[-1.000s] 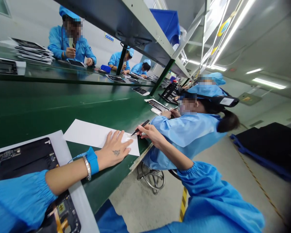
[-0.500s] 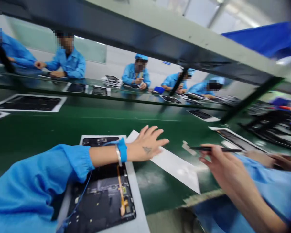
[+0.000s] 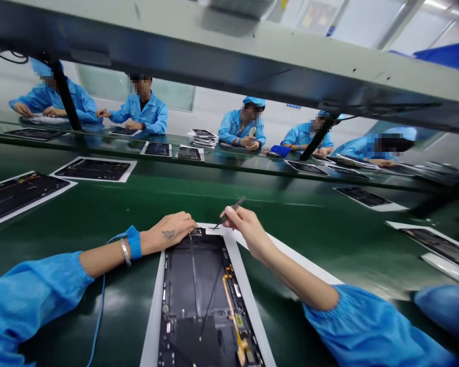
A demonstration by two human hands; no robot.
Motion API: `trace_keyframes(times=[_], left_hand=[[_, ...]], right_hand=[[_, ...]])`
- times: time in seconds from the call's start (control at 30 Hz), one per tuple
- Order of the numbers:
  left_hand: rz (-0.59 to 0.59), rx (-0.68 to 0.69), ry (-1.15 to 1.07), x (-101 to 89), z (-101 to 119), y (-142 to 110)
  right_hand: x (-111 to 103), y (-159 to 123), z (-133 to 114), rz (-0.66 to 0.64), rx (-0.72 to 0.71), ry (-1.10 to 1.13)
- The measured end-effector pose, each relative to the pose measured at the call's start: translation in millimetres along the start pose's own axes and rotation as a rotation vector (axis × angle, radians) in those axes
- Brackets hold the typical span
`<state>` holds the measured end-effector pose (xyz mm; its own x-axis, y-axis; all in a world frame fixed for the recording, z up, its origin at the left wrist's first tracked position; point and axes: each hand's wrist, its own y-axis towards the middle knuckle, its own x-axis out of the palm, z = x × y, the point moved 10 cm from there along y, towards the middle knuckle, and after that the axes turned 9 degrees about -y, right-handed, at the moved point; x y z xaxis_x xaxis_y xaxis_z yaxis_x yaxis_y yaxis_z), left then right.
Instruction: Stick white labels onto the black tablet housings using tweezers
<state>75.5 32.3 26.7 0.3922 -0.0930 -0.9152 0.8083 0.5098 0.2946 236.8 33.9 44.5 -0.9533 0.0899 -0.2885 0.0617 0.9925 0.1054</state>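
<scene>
A black tablet housing [image 3: 191,285] with exposed inner parts and an orange flex cable [image 3: 229,300] lies on a white sheet [image 3: 252,311] before me. My left hand [image 3: 172,232] is closed at its far left corner, fingers together and bent down against the edge; the fingertips are partly hidden. In my right hand [image 3: 247,229] is a pair of dark tweezers [image 3: 233,208], slanting down to the housing's far edge. Their tips are at a small white strip [image 3: 213,231] there. A blue wrist strap [image 3: 134,242] with a cord circles my left wrist.
Other tablet housings on white sheets lie at left [image 3: 95,169] and right [image 3: 369,197] of the green table [image 3: 168,193]. A long white sheet [image 3: 294,255] passes under my right arm. Beyond a shelf beam [image 3: 214,61], several co-workers in blue sit opposite.
My right hand has brought the tweezers and white strip left to the housing's far edge. My left hand, spread before, has drawn back to the housing's corner. The view has turned right.
</scene>
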Motion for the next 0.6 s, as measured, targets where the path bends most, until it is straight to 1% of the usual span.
trace_keyframes(times=[0.03,0.1,0.17,0.23,0.37,0.47,0.6], left_hand=[[0.014,0.013,-0.014,-0.2,0,-2],[0.039,0.056,-0.037,-1.1,3,-5],[0.046,0.093,-0.042,-0.9,6,-8],[0.038,0.102,-0.027,0.4,9,-8],[0.008,0.099,0.011,2.6,13,-5],[-0.015,0.098,0.011,2.8,15,-4],[-0.015,0.103,0.002,1.6,16,-4]], right_hand=[[8,8,8,-0.017,0.024,-0.006],[16,17,24,-0.041,0.064,-0.024],[17,21,35,-0.06,0.097,-0.031],[15,22,42,-0.072,0.125,-0.014],[15,21,44,-0.106,0.157,0.015],[16,22,43,-0.136,0.159,-0.018],[17,23,42,-0.159,0.155,-0.055]])
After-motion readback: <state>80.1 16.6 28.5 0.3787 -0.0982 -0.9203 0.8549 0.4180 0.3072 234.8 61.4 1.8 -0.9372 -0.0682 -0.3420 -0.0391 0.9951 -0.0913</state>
